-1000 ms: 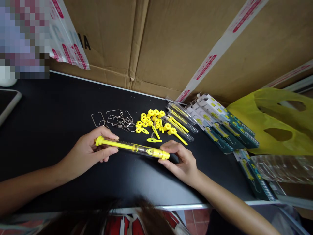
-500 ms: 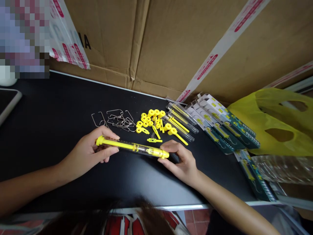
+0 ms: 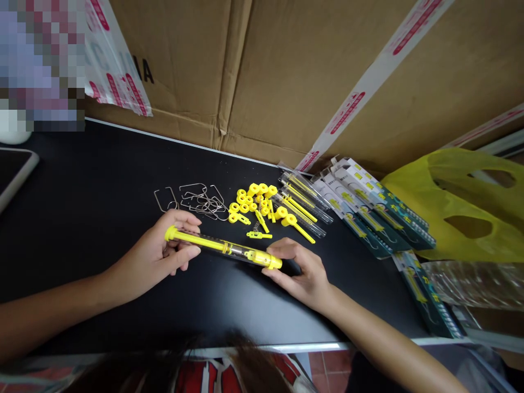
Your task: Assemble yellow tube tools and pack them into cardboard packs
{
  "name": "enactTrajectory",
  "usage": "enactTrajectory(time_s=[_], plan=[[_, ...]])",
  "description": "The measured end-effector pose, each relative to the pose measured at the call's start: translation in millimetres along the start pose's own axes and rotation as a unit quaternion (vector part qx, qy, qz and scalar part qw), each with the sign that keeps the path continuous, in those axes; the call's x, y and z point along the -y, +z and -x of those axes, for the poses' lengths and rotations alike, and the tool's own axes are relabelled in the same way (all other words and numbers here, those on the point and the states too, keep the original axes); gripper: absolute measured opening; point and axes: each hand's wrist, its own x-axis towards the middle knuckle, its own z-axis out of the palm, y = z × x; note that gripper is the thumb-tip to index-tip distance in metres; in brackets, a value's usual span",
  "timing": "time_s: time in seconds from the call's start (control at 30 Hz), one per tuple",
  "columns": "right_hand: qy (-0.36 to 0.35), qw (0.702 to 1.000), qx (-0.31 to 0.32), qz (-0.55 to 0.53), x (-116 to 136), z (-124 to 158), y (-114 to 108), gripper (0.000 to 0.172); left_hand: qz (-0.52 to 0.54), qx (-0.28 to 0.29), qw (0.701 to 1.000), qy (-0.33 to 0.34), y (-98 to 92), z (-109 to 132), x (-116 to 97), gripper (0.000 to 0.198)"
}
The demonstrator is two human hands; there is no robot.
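Note:
A clear-tubed spring scale (image 3: 221,247) with yellow end pieces and a small metal spring inside is held level above the black table. My left hand (image 3: 174,248) is closed round its left end, where a yellow cap shows between thumb and fingers. At the other end, my right hand (image 3: 301,270) pinches the yellow end piece between thumb and forefinger. Beyond the tube lie bent metal wire hooks (image 3: 204,202) and a heap of small yellow plastic parts (image 3: 248,202), some ring-shaped, with loose springs (image 3: 256,226) among them.
Clear tubes with yellow rods (image 3: 301,207) lie right of the heap. Several printed boxes (image 3: 368,202) and a yellow bag (image 3: 434,202) sit farther right. A large cardboard box (image 3: 286,82) stands along the table's back edge. A dark-screened device (image 3: 16,172) is at the left.
The yellow right end piece has slid farther into the tube, and both hands are slightly closer together. The loose parts on the table lie as before.

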Motion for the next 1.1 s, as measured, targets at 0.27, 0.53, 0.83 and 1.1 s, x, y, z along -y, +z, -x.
enactTrajectory(time_s=[0.27,0.53,0.83,1.1], plan=[[0.008,1.0,-0.011,0.005,-4,0,-3,0.026,0.036,0.014,0.999,-0.002,-2.1,-1,-2,0.025],[-0.044,0.997,-0.043,0.05,-5,-1,-6,0.037,0.082,-0.017,0.996,-0.013,-1.4,-4,-6,0.03],[0.007,1.0,-0.026,-0.007,-3,-3,-5,0.027,0.074,-0.015,0.997,-0.014,-2.5,-4,-9,0.022],[0.017,0.999,-0.03,-0.02,0,-3,-6,0.027,0.069,-0.023,0.997,-0.016,-2.9,-5,-11,0.021]])
